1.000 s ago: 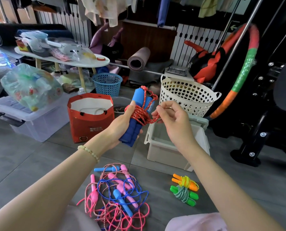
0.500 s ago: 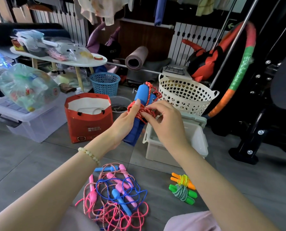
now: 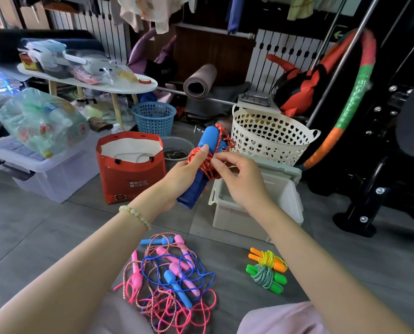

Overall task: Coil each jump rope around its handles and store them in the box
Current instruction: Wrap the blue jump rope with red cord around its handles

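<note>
My left hand (image 3: 181, 177) grips a pair of blue foam handles (image 3: 196, 186), thumb pressed on the red rope (image 3: 207, 162) coiled round them. My right hand (image 3: 237, 177) pinches that rope at the coil's right side. Just behind and below my hands stands the open white plastic box (image 3: 285, 201). On the floor lie a tangle of pink and blue jump ropes (image 3: 172, 280) and two coiled ropes, one with orange handles (image 3: 268, 261), one with green handles (image 3: 266, 278).
A red paper bag (image 3: 131, 169) stands left of the box, a cream heart-pattern basket (image 3: 271, 136) behind it. A clear storage bin (image 3: 39, 165) with a bag of bottles sits far left. Black exercise equipment (image 3: 381, 165) and a hula hoop (image 3: 355, 92) stand at right.
My right hand moved in from the right to the coil and now pinches the rope against the handles. The handles stay upright in my left hand.
</note>
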